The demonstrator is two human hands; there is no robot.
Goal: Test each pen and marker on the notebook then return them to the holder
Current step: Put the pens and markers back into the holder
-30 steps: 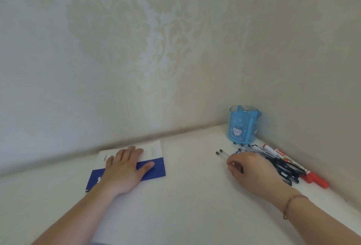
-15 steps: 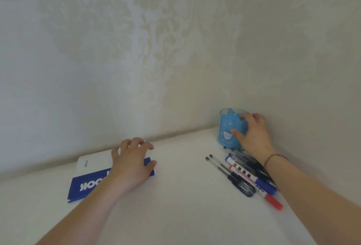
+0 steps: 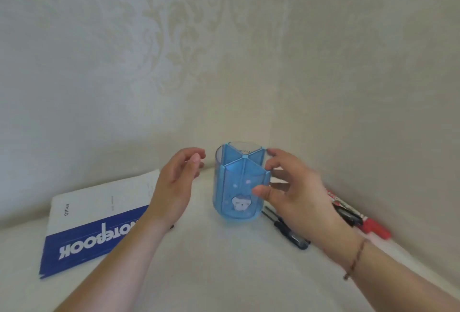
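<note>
Head view. A translucent blue plastic pen holder (image 3: 239,184), cylindrical, divided by radial walls into compartments and bearing a small cartoon figure on its front, is standing upright on the white table (image 3: 211,267) near the corner of two pale patterned walls (image 3: 124,50). The holder is sitting between the two hands. The left hand (image 3: 174,187) is hovering just beside the holder's left wall, its fingers loosely curved and holding nothing; a narrow gap is showing between fingertips and holder. The right hand (image 3: 291,192) is reaching in from the right with its fingers spread and relaxed; its upper fingertips are lying at the holder's right rim and its thumb is lying in front of the lower right wall, though whether they are actually touching cannot be told because of blur. A thin cord bracelet (image 3: 356,257) is circling the right wrist.

A white and dark blue softcover notebook (image 3: 97,222), closed, is lying flat on the table to the left, partly under the left forearm. Several dark-barrelled pens (image 3: 288,230) are lying on the table beneath the right hand, just beside the holder's base. A red-capped marker (image 3: 373,227) is lying farther right, near the wall.
</note>
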